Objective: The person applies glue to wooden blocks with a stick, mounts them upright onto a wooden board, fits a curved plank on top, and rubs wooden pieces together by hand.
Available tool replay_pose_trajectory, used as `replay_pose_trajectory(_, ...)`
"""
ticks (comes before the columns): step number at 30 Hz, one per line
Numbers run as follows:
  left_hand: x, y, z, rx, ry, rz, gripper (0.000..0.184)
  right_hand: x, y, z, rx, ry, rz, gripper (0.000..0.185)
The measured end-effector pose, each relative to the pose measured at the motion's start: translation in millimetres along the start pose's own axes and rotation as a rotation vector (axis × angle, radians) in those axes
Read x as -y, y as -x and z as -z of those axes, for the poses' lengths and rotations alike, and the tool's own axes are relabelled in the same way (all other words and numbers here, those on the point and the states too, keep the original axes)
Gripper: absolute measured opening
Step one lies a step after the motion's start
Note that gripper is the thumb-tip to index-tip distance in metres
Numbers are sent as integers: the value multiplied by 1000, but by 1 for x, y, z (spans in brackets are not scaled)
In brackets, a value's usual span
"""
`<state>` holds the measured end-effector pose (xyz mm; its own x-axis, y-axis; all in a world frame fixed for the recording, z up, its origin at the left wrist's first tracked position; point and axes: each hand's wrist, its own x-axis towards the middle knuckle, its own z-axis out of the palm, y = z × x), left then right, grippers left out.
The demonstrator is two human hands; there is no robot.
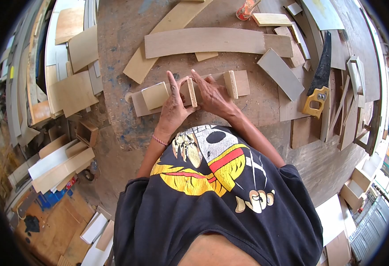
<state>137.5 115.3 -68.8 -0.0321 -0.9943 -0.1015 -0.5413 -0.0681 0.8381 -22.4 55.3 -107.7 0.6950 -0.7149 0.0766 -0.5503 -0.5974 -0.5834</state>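
My left hand and my right hand meet around a small wooden board that stands on edge. Fingers of both hands press on it from either side, with my left thumb near its lower end. It stands across a longer flat board lying on the workbench. A second small upright piece stands on that board, right of my right hand. To the left of my left hand, a light squarish block rests on the same board. My hands hide part of the long board's middle.
Beyond my hands lie a long grey-brown plank and a diagonal plank on the workbench. A handsaw is at the right, near a short board. A red can stands at the back. Stacked panels fill the left.
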Motion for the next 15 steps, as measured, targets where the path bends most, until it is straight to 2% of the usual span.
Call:
replay_pose_trajectory(5,4,0,-2,-32,-42,-61,130,-1,-1,0,-1,26,10,94)
replay_pose_trajectory(7,4,0,-2,-49,-49,-85,130,-1,0,-1,29,14,-25,104)
replay_pose_trajectory(15,-3,-2,2,-1,-26,13,131,-1,-1,0,48,13,-35,103)
